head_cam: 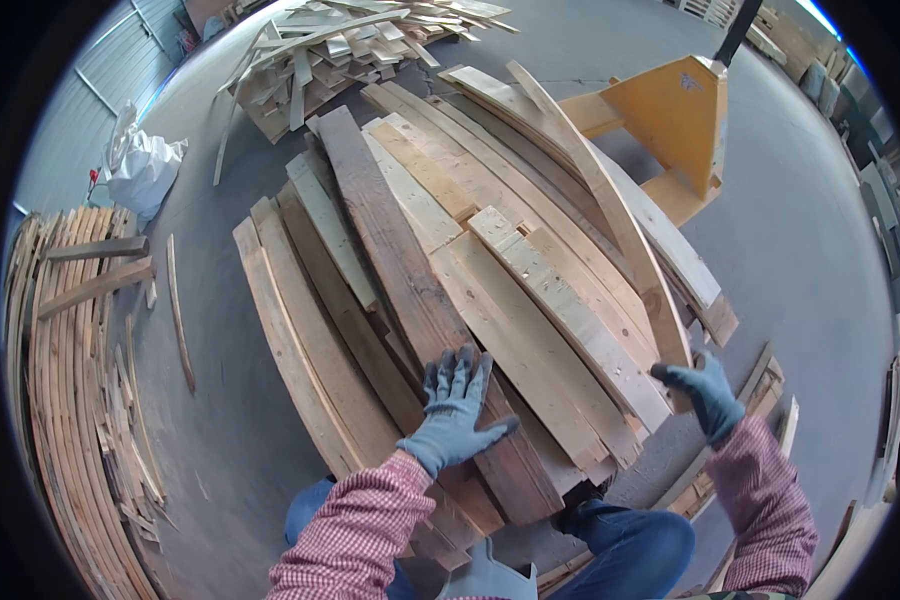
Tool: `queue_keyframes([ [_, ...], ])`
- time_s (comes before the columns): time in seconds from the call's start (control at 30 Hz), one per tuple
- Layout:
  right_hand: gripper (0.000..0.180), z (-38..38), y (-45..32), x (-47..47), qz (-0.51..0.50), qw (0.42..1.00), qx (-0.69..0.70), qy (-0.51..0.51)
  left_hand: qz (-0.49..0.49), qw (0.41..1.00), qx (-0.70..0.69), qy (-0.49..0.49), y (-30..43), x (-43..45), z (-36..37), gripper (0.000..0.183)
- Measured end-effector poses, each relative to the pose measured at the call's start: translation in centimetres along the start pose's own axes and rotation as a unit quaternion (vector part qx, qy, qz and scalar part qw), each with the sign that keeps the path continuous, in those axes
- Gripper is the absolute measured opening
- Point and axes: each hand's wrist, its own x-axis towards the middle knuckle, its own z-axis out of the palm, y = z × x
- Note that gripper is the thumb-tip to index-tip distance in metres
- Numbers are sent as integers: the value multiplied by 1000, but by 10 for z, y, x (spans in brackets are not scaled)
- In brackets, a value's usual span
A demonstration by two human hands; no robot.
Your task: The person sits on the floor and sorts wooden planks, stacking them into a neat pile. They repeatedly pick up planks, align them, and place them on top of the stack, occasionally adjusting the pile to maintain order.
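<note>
My left hand (pixel 454 420), in a blue-grey work glove, lies flat with spread fingers on a dark brown wooden plank (pixel 397 255). That plank rests lengthwise on top of a stack of boards. At the stack's right side, my right hand (pixel 709 394), gloved alike, grips the near end of a long pale board (pixel 600 184). Its thumb lies across the board's face, while the other fingers are partly hidden at the far edge. Between the hands lie several pale boards, among them a shorter rough-faced board (pixel 562 300). Worn light boards (pixel 285 330) form the stack's left side.
A yellow pallet jack (pixel 667 127) stands beyond the stack on the right. Further back is a heap of scrap wood (pixel 345 60). Long strips (pixel 75 360) are piled at left, near a white sack (pixel 142 161). Loose wood (pixel 757 382) lies on the floor at right.
</note>
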Motion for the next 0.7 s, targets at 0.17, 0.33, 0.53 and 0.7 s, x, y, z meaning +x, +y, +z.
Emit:
queue_keyframes([
  [0.17,44,57,5,-117,104,987,121,-11,-34,995,-81,55,9,-4,-18,91],
  [0.33,33,152,46,-205,180,907,367,-98,38,817,-572,58,25,-15,5,82],
  [0.53,52,219,90,-242,157,842,480,-193,-53,703,-708,-42,47,-44,-11,90],
  [0.7,44,235,75,-247,137,877,441,-136,-103,703,-701,-62,55,-63,-8,69],
])
